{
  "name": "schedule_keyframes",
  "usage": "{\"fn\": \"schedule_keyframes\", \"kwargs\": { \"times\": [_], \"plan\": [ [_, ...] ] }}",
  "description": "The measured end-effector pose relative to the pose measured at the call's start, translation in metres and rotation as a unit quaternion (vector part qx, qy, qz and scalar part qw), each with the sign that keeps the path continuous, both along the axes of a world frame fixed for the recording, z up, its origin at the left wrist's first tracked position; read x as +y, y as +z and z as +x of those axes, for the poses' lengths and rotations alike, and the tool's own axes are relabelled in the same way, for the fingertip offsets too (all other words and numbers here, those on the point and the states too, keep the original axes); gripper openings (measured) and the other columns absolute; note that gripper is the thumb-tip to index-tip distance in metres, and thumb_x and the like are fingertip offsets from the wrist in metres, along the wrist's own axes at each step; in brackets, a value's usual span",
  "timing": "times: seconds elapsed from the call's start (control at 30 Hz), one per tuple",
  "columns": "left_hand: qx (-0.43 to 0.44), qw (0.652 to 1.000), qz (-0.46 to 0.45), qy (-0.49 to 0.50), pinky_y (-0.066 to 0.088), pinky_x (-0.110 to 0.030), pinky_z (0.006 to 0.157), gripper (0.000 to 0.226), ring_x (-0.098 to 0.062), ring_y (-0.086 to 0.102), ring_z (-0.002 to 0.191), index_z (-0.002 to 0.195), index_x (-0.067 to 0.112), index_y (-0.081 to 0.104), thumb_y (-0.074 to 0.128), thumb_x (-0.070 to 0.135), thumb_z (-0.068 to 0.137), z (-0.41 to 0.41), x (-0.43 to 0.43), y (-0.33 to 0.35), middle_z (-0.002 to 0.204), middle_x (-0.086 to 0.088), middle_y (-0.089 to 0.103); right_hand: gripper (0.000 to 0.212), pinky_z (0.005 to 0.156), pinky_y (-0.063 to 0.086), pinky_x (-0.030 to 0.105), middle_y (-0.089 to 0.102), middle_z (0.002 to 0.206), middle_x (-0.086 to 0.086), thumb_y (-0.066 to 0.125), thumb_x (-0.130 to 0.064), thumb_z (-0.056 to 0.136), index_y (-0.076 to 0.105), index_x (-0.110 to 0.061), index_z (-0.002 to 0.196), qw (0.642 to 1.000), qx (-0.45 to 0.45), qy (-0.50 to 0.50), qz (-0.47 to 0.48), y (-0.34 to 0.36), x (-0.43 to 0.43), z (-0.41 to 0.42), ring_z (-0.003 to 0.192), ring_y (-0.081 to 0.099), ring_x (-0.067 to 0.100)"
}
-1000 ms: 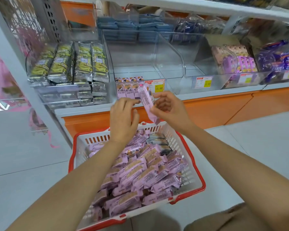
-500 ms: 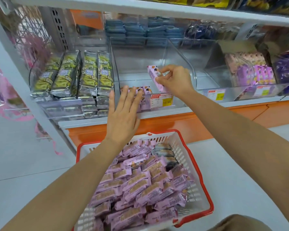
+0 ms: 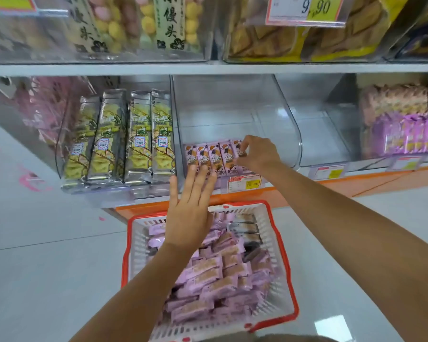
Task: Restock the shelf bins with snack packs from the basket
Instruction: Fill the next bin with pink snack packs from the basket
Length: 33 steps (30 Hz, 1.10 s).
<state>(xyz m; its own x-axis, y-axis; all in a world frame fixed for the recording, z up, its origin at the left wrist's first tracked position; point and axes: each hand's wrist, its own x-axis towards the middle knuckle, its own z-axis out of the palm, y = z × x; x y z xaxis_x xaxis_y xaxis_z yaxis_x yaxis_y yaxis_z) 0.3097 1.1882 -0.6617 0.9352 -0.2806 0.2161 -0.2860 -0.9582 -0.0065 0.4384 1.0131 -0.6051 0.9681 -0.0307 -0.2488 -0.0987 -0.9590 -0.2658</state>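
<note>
The right hand (image 3: 256, 154) is now reaching into the clear shelf bin (image 3: 232, 114), fingertips (image 3: 244, 147) pinching the top end of a purple snack pack (image 3: 237, 150) at the right end of the front row — half a sec ago that pack was being carried in the air above the bin, and a sec ago it was still low over the basket (image 3: 286, 267). So the pack is being seated w/ the others: five are now standing side by side at the bin's front, approx. one more than before, though the hand is hiding part of the last one, so I can't be sure it's fully down.

The left hand (image 3: 189, 213) is spreading flat and open, gripping nothing, fingers pointing toward 12 o'clock and touching or nearly touching the lower edge of the row — prob. bracing the packs so they aren't tipping forward.

Orientation: the held pack's long axis is running 12-to-6 o'clock in view, leaning slightly back, printed face toward the camera, top end at 12. It's matching its neighbours.

The basket is sitting at 6 o'clock below the bin, still holding lots of purple packs lying flat in a jumble — the bin behind the front row is looking bare, so the restock is only getting started.
</note>
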Motion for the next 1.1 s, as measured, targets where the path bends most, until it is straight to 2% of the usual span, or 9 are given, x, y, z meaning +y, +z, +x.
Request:
{"fn": "schedule_keyframes", "kwargs": {
  "times": [0.2, 0.37, 0.5, 0.6, 0.7, 0.77, 0.87, 1.0, 1.1],
  "plan": [
    [0.043, 0.998, 0.044, 0.008, -0.013, -0.054, 0.119, 0.087, -0.030, 0.012, 0.152, 0.157, 0.013, 0.016, 0.056, 0.037, 0.083, -0.004, 0.000, 0.016, 0.163, -0.010, 0.017, 0.020, 0.082, 0.050, 0.029, 0.069, 0.114, 0.006, 0.070, -0.022, 0.087, 0.070, -0.014, 0.106, 0.999, 0.031, -0.006, -0.013, 0.012, -0.004, -0.002, 0.101, 0.065, 0.025],
    [0.073, 0.995, 0.065, 0.014, -0.018, -0.054, 0.118, 0.081, -0.030, 0.001, 0.152, 0.157, 0.014, 0.002, 0.042, 0.033, 0.088, -0.007, 0.000, 0.026, 0.165, -0.009, 0.007, 0.023, 0.090, 0.048, 0.029, 0.068, 0.117, 0.009, 0.066, -0.019, 0.091, 0.071, -0.011, 0.112, 0.998, 0.057, -0.007, 0.022, 0.014, -0.006, 0.000, 0.107, 0.063, 0.026],
    [0.118, 0.991, 0.067, 0.014, -0.025, -0.053, 0.114, 0.091, -0.028, -0.018, 0.150, 0.153, 0.016, -0.018, 0.049, 0.034, 0.094, -0.008, -0.001, 0.032, 0.164, -0.007, -0.013, 0.032, 0.097, 0.047, 0.036, 0.064, 0.125, 0.015, 0.048, -0.022, 0.100, 0.067, -0.006, 0.119, 0.994, 0.093, 0.042, 0.031, 0.013, -0.011, -0.007, 0.113, 0.059, 0.031],
    [0.135, 0.989, 0.066, 0.015, -0.024, -0.052, 0.115, 0.103, -0.027, -0.016, 0.151, 0.154, 0.017, -0.016, 0.061, 0.039, 0.090, -0.007, 0.001, 0.037, 0.165, -0.006, -0.010, 0.026, 0.093, 0.049, 0.036, 0.068, 0.117, 0.011, 0.050, -0.017, 0.098, 0.069, -0.010, 0.114, 0.995, -0.005, 0.017, 0.095, 0.011, -0.012, -0.020, 0.106, 0.062, 0.028],
    [0.152, 0.987, 0.042, 0.009, -0.018, -0.052, 0.118, 0.105, -0.027, -0.005, 0.152, 0.156, 0.017, -0.003, 0.070, 0.035, 0.083, -0.008, 0.001, 0.042, 0.165, -0.007, 0.001, 0.021, 0.080, 0.053, 0.033, 0.070, 0.098, 0.006, 0.055, -0.007, 0.093, 0.071, -0.012, 0.105, 0.963, -0.140, 0.048, 0.224, 0.015, -0.007, -0.055, 0.084, 0.065, 0.018],
    [0.150, 0.988, 0.037, -0.001, -0.016, -0.052, 0.118, 0.103, -0.028, -0.004, 0.152, 0.156, 0.017, -0.002, 0.069, 0.032, 0.083, -0.009, 0.002, 0.044, 0.165, -0.008, -0.001, 0.019, 0.073, 0.054, 0.031, 0.069, 0.092, 0.003, 0.054, -0.007, 0.093, 0.071, -0.012, 0.099, 0.947, -0.165, 0.072, 0.267, 0.017, -0.003, -0.084, 0.077, 0.064, 0.015],
    [0.120, 0.993, 0.016, -0.014, -0.008, -0.054, 0.120, 0.097, -0.031, 0.002, 0.152, 0.158, 0.014, 0.011, 0.065, 0.021, 0.078, -0.013, 0.006, 0.042, 0.165, -0.012, 0.005, 0.019, 0.069, 0.051, 0.025, 0.067, 0.089, 0.000, 0.050, -0.012, 0.092, 0.068, -0.012, 0.096, 0.945, -0.184, 0.101, 0.251, 0.005, -0.005, -0.122, 0.075, 0.060, 0.013],
    [0.095, 0.995, -0.010, -0.018, 0.008, -0.058, 0.120, 0.084, -0.038, 0.015, 0.150, 0.154, 0.006, 0.028, 0.057, 0.012, 0.075, -0.032, 0.010, 0.032, 0.161, -0.019, 0.019, 0.017, 0.067, 0.048, 0.024, 0.063, 0.083, -0.002, 0.060, -0.007, 0.088, 0.067, -0.012, 0.103, 0.971, -0.044, 0.070, 0.226, -0.029, -0.012, -0.150, 0.069, 0.056, 0.008],
    [0.134, 0.991, -0.019, -0.025, 0.014, -0.056, 0.119, 0.078, -0.042, 0.029, 0.143, 0.148, 0.003, 0.040, 0.057, 0.012, 0.072, -0.055, 0.012, 0.008, 0.154, -0.022, 0.035, 0.035, 0.074, 0.047, 0.028, 0.062, 0.102, 0.005, 0.063, -0.018, 0.089, 0.057, -0.015, 0.123, 0.980, 0.120, 0.049, 0.150, -0.067, -0.018, -0.165, 0.087, 0.058, 0.018]
  ]
}}
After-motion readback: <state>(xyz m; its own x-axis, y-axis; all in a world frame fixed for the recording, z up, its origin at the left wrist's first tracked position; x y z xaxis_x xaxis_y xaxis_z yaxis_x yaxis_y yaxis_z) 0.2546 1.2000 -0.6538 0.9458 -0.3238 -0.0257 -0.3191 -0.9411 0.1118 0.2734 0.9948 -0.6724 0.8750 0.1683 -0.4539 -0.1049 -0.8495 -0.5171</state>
